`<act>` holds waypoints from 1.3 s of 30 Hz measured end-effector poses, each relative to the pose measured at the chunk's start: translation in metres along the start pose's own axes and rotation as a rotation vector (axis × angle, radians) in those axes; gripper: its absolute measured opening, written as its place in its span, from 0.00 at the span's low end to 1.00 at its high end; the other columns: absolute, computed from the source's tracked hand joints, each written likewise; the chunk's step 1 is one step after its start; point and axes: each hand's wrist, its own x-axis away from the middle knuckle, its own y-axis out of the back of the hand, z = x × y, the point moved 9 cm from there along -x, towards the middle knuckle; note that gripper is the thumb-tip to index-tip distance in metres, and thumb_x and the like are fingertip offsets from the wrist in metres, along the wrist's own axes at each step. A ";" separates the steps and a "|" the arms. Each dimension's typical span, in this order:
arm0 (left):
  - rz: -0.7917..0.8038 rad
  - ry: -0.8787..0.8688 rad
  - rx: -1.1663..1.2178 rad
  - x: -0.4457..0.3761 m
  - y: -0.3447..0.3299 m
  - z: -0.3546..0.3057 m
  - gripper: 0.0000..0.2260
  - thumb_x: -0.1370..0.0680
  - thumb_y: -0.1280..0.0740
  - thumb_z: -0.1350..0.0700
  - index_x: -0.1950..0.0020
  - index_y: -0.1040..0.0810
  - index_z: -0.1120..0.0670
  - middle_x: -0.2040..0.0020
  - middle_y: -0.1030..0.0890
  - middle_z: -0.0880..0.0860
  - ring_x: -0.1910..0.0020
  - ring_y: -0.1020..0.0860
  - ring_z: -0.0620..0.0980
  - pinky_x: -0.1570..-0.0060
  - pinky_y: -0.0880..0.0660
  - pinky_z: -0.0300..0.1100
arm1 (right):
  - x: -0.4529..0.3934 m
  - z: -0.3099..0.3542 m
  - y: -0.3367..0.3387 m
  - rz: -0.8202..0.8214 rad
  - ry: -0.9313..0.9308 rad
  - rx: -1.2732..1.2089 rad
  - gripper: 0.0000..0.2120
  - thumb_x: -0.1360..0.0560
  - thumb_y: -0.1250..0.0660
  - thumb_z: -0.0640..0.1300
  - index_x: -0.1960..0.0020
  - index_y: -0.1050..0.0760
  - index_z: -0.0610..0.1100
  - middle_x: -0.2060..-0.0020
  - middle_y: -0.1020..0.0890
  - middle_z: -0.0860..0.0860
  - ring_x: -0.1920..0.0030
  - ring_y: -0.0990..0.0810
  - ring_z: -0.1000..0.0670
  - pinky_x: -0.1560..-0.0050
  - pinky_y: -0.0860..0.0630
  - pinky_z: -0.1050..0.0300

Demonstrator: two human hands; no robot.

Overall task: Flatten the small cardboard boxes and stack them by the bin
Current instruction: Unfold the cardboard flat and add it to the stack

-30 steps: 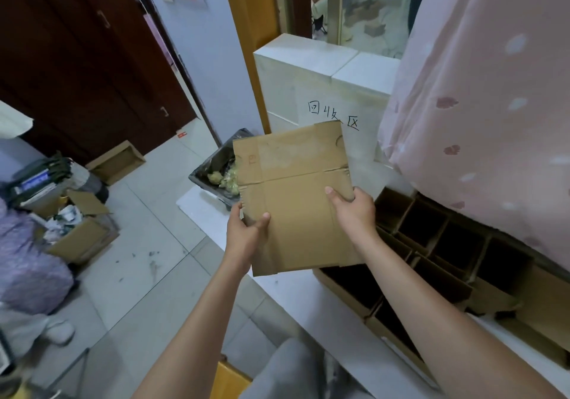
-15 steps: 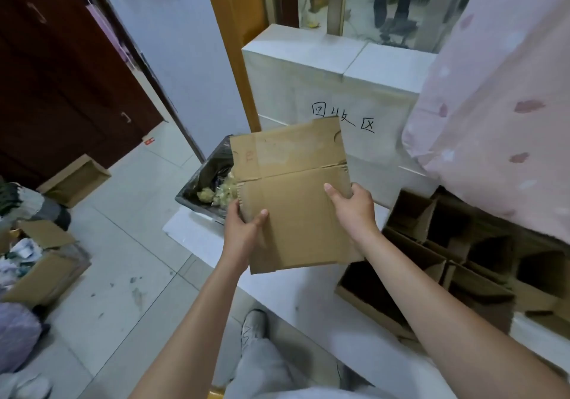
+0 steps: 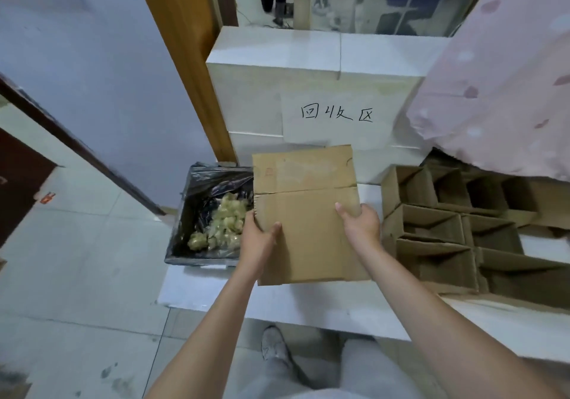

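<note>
A white sheet (image 3: 336, 121) taped to the front of the white block (image 3: 277, 59) is showing three handwritten black characters, 回收区. A faint reddish mark is sitting near the upper left corner of the flattened cardboard box (image 3: 308, 213); it is too blurred to read.

The person is holding the flattened cardboard box in both hands, just below the handwritten sheet and in front of it. The left hand (image 3: 257, 241) is gripping the box's left edge, its thumb pressing on the upper face and its fingers hidden behind the card. The right hand (image 3: 359, 224) is clamping the right edge in the same way, thumb lying on top and pointing toward the sheet, fingers curled out of sight underneath. Both hands are closed on the card rather than spread. The box is lying nearly flat, its folded flap pointing toward the sheet, with a crease line running across it.

Down and to the left of the sheet, the bin (image 3: 209, 213), lined with a black bag, is touching the box's left edge in the picture and is holding pale yellowish scraps. Down and to the right of the sheet, several open cardboard boxes (image 3: 447, 232) are lying together on a white board (image 3: 308, 309). A pink spotted cloth (image 3: 499, 90) is hanging to the right of the sheet.
</note>
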 end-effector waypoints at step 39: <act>0.148 -0.173 -0.840 -0.123 -0.138 0.110 0.27 0.16 0.47 0.51 0.17 0.51 0.49 0.19 0.59 0.61 0.20 0.54 0.63 0.23 0.45 0.55 | -0.108 -0.145 -0.115 0.108 0.108 0.803 0.37 0.20 0.37 0.53 0.19 0.53 0.48 0.22 0.60 0.40 0.22 0.57 0.38 0.21 0.56 0.48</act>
